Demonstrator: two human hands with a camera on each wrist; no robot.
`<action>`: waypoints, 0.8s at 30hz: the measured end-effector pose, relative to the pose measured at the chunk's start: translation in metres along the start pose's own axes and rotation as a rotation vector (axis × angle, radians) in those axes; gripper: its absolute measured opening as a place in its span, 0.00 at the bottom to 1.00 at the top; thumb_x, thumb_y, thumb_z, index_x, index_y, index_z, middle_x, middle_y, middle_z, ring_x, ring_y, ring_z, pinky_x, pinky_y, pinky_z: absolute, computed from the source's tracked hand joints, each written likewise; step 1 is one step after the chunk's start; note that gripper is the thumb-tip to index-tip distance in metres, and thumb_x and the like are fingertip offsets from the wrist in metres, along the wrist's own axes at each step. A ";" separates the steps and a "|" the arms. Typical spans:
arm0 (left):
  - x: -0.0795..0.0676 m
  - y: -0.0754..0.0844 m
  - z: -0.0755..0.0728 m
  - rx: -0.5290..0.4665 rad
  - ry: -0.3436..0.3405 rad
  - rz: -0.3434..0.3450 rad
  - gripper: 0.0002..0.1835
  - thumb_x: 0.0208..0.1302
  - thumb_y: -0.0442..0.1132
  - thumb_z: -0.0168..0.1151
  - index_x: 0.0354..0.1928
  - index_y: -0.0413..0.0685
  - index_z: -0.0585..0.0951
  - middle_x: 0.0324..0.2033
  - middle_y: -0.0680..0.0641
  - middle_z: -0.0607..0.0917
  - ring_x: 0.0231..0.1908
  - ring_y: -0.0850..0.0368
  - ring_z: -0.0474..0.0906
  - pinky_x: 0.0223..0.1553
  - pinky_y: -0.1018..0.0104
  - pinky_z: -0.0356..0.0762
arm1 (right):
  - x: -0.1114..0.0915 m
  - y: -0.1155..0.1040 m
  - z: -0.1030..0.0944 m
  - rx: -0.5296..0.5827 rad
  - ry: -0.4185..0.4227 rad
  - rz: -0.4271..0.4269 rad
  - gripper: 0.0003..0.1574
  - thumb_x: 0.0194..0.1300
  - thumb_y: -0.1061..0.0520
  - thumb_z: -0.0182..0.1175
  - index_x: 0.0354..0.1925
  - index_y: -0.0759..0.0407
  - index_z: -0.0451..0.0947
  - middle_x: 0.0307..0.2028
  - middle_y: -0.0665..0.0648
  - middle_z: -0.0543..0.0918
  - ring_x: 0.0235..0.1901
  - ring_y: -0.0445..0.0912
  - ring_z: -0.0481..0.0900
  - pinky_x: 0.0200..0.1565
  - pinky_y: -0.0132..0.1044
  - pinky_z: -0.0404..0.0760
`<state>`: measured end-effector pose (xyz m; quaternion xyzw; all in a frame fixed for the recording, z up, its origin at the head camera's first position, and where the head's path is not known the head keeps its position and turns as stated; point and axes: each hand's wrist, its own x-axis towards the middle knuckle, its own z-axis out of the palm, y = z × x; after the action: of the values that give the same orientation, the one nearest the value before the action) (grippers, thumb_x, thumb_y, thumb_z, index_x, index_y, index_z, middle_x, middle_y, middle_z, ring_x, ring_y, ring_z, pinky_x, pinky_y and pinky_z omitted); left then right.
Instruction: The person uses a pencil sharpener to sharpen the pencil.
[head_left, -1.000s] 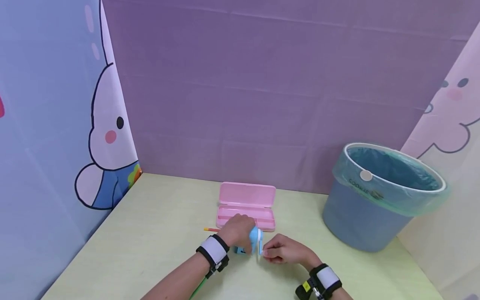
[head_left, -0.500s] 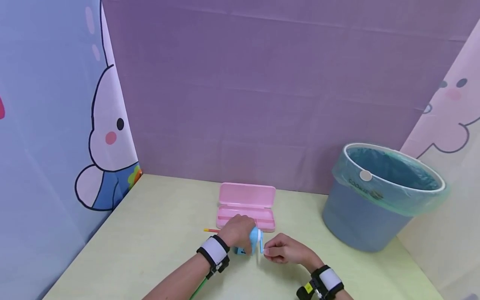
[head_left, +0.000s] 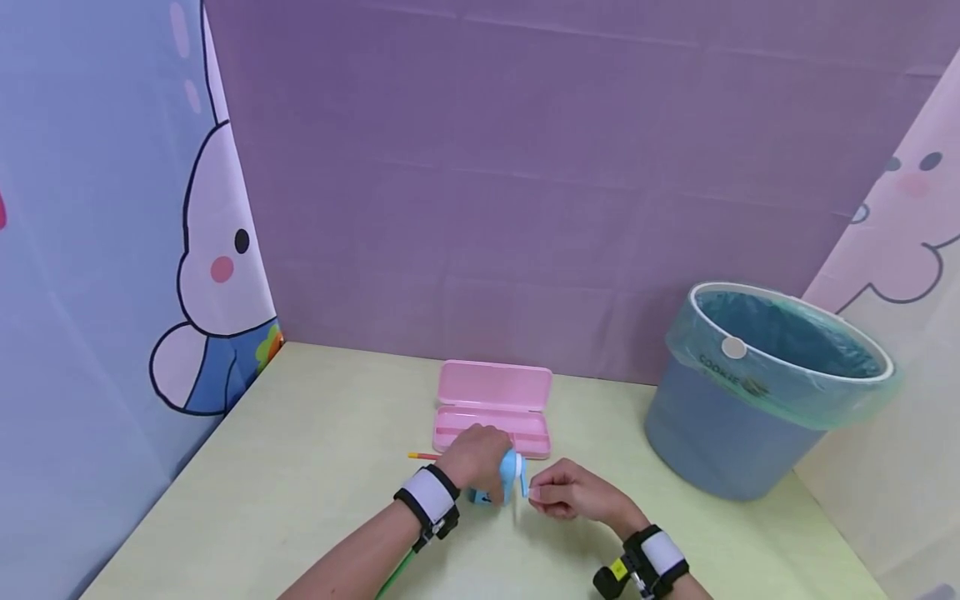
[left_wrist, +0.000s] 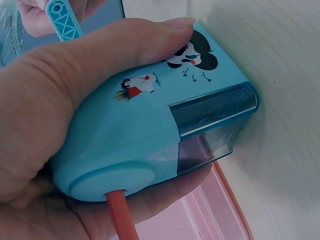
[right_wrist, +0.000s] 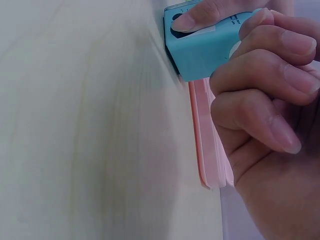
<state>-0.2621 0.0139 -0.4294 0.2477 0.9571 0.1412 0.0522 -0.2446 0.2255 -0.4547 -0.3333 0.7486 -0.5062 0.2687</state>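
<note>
A light blue crank pencil sharpener (left_wrist: 145, 110) with printed cartoon figures and a clear shavings drawer is gripped by my left hand (head_left: 476, 460), its thumb over one side. An orange-red pencil (left_wrist: 122, 215) sticks out of the sharpener's round front; in the head view its yellow end (head_left: 417, 456) points left. On the sharpener's opposite side, my right hand (head_left: 573, 492) pinches the end of the blue crank arm (left_wrist: 65, 21). The right fingers (right_wrist: 260, 75) are curled in the right wrist view, where the knob between them is hidden.
Just behind the hands, a pink pencil case (head_left: 495, 385) lies with its lid up. A blue-grey bin (head_left: 720, 442) with a green liner stands at the right. A purple cloth (head_left: 465, 208) closes off the back of the pale table (head_left: 315, 433).
My right hand and the crank end have shifted slightly to the right. The left hand, sharpener and pencil stay in place.
</note>
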 end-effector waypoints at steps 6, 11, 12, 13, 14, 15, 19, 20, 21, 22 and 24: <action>-0.001 0.002 -0.001 0.005 -0.004 0.001 0.24 0.34 0.47 0.84 0.35 0.52 0.81 0.25 0.56 0.76 0.29 0.57 0.71 0.32 0.66 0.72 | -0.001 -0.001 -0.002 0.033 -0.012 -0.019 0.23 0.75 0.58 0.48 0.32 0.80 0.69 0.18 0.49 0.63 0.15 0.37 0.58 0.18 0.29 0.56; -0.001 0.003 -0.003 0.014 -0.006 -0.001 0.25 0.34 0.47 0.84 0.36 0.52 0.82 0.26 0.56 0.77 0.30 0.57 0.71 0.33 0.66 0.73 | 0.000 -0.001 -0.004 0.044 -0.012 -0.036 0.23 0.75 0.57 0.48 0.32 0.79 0.69 0.18 0.51 0.62 0.16 0.37 0.58 0.18 0.29 0.56; -0.001 0.003 -0.003 0.017 -0.005 0.000 0.26 0.33 0.47 0.84 0.37 0.52 0.82 0.26 0.56 0.77 0.31 0.57 0.71 0.34 0.66 0.74 | 0.000 -0.002 -0.004 0.047 -0.011 -0.037 0.23 0.75 0.57 0.48 0.32 0.79 0.69 0.18 0.51 0.62 0.16 0.37 0.58 0.18 0.29 0.56; -0.001 0.003 -0.003 0.019 -0.005 0.000 0.26 0.34 0.47 0.84 0.37 0.52 0.81 0.27 0.56 0.77 0.31 0.57 0.71 0.34 0.65 0.74 | 0.000 -0.002 -0.004 0.051 -0.009 -0.037 0.23 0.75 0.57 0.48 0.32 0.80 0.69 0.19 0.51 0.63 0.16 0.37 0.58 0.18 0.29 0.56; 0.000 0.003 -0.003 0.021 -0.007 0.000 0.26 0.34 0.48 0.84 0.37 0.52 0.81 0.27 0.56 0.77 0.31 0.57 0.71 0.34 0.65 0.74 | 0.000 -0.002 -0.004 0.054 -0.007 -0.037 0.24 0.75 0.57 0.48 0.33 0.81 0.69 0.19 0.51 0.63 0.16 0.37 0.58 0.18 0.29 0.56; 0.000 0.003 -0.003 0.025 -0.008 0.001 0.26 0.34 0.48 0.84 0.37 0.52 0.81 0.27 0.56 0.77 0.31 0.57 0.71 0.34 0.66 0.74 | -0.001 -0.002 -0.004 0.056 -0.005 -0.037 0.24 0.75 0.58 0.48 0.33 0.82 0.69 0.19 0.51 0.63 0.16 0.37 0.58 0.18 0.29 0.56; -0.001 0.003 -0.002 0.028 -0.010 0.002 0.25 0.34 0.47 0.84 0.35 0.52 0.81 0.25 0.56 0.77 0.29 0.58 0.71 0.33 0.66 0.74 | -0.002 -0.003 -0.003 0.061 0.000 -0.050 0.25 0.76 0.58 0.47 0.35 0.85 0.67 0.19 0.51 0.63 0.16 0.37 0.58 0.18 0.29 0.57; -0.001 0.002 -0.001 0.027 -0.007 0.003 0.25 0.34 0.47 0.84 0.35 0.52 0.81 0.25 0.56 0.77 0.29 0.58 0.71 0.33 0.66 0.74 | -0.002 -0.003 -0.003 0.058 0.007 -0.055 0.25 0.76 0.58 0.47 0.35 0.85 0.67 0.19 0.51 0.63 0.16 0.37 0.58 0.18 0.29 0.56; -0.001 0.002 -0.001 0.026 -0.002 0.005 0.25 0.34 0.47 0.84 0.35 0.52 0.81 0.25 0.56 0.77 0.29 0.58 0.71 0.32 0.66 0.74 | -0.002 -0.004 -0.004 0.055 0.014 -0.060 0.25 0.76 0.58 0.47 0.35 0.85 0.67 0.19 0.51 0.63 0.16 0.37 0.58 0.18 0.29 0.56; -0.002 0.002 -0.001 0.023 0.002 0.006 0.25 0.33 0.47 0.85 0.35 0.52 0.81 0.25 0.56 0.77 0.29 0.58 0.71 0.32 0.66 0.74 | -0.001 -0.004 -0.004 0.051 0.023 -0.064 0.26 0.76 0.58 0.46 0.35 0.85 0.67 0.19 0.51 0.62 0.16 0.37 0.58 0.18 0.30 0.56; -0.002 0.002 -0.001 0.020 0.009 0.008 0.25 0.33 0.47 0.85 0.35 0.52 0.81 0.25 0.56 0.77 0.29 0.58 0.71 0.33 0.66 0.74 | -0.001 -0.005 -0.005 0.047 0.037 -0.072 0.26 0.76 0.58 0.46 0.35 0.86 0.67 0.20 0.52 0.62 0.16 0.37 0.57 0.18 0.30 0.56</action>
<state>-0.2597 0.0144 -0.4283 0.2517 0.9576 0.1329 0.0448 -0.2465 0.2279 -0.4486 -0.3443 0.7290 -0.5390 0.2441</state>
